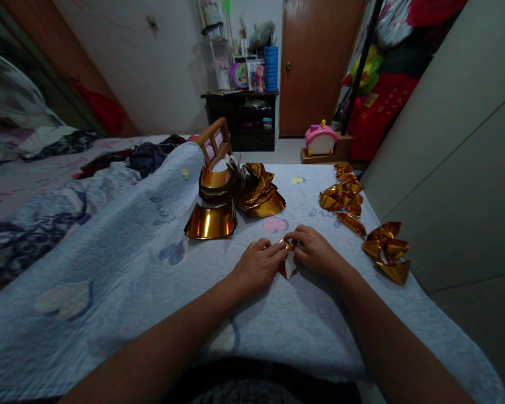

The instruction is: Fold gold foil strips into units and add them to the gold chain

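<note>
Between my hands, on the blue cloth, lies a sheet of gold foil paper (290,265) with a white underside, partly folded. My left hand (261,264) presses on its left side, fingers pointing toward the far edge. My right hand (315,249) pinches the upper right part of the same sheet. Beyond my left hand stand stacks of flat gold foil paper (212,222), slightly curled and fanned out. Folded gold foil pieces (389,249) lie in a cluster to the right of my right hand. More folded pieces (343,196) are heaped behind that cluster.
The work surface wears a light blue quilted cloth (168,314) with heart shapes. A wooden chair back (214,140) rises at its far left. To the left is a bed with crumpled bedding (105,185). A pale cabinet (463,168) borders the right side. A pink toy (321,139) sits beyond the far edge.
</note>
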`<action>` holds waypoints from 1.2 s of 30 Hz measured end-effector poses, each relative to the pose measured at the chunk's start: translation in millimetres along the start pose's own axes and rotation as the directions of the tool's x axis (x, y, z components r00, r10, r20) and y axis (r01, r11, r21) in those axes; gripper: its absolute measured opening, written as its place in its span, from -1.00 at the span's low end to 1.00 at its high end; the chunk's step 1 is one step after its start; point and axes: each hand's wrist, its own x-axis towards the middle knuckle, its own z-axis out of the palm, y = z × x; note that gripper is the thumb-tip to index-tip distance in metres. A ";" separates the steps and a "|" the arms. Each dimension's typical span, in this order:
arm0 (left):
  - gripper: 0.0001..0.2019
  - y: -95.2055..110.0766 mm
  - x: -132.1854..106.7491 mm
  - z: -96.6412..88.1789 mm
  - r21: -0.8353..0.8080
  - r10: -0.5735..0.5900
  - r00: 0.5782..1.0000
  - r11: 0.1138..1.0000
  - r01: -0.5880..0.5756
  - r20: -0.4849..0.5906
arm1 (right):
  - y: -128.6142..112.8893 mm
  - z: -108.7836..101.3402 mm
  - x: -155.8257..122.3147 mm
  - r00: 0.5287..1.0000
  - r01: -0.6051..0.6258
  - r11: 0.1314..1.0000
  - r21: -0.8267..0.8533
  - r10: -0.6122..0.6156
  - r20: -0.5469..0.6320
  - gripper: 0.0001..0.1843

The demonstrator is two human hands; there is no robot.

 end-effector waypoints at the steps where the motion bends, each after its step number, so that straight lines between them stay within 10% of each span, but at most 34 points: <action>1: -0.68 0.1 0.0 -0.1 -0.004 0.000 1.000 1.000 0.000 -0.003 | 0.8 -1.8 -0.7 1.000 0.008 1.000 0.014 -0.008 0.005 -0.64; 25: -0.64 -3.9 -2.4 5.4 -0.018 -0.006 0.999 1.000 0.005 -0.033 | 23.7 -34.1 -8.6 0.974 0.101 0.994 0.041 -0.107 0.198 -0.60; 36: -0.58 -12.6 -1.4 15.2 -0.138 0.030 0.989 0.989 -0.050 -0.142 | 11.2 -10.2 -2.6 0.999 0.027 0.997 0.066 -0.029 0.018 -0.85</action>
